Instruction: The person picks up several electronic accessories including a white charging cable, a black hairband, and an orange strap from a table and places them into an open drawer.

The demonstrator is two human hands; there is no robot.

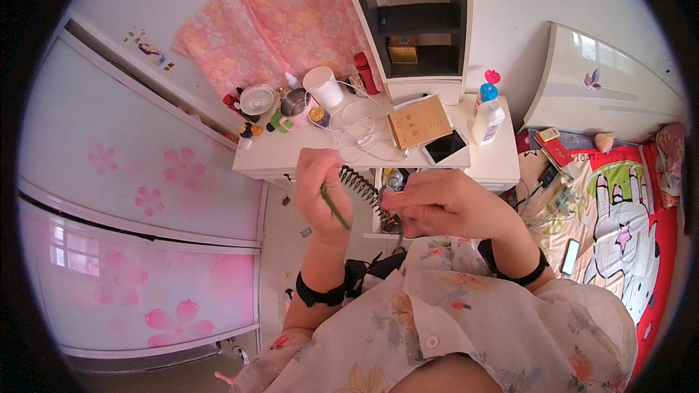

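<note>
A dark green coiled cord stretches between my two hands, in front of the desk. My left hand is closed around one end, and a straight green length sticks out below its fingers. At the other end, the fingers of my right hand pinch the coils. Motion blur softens those fingertips and the last coils, so the exact grip there is unclear. Below the hands, an open drawer holds small items, partly hidden by the right hand.
On the white desk are a brown notebook, a white smartphone, a tangled white cable, a pink mug and a small fan. Bottles stand right. A sliding wardrobe flanks the left, a bed the right.
</note>
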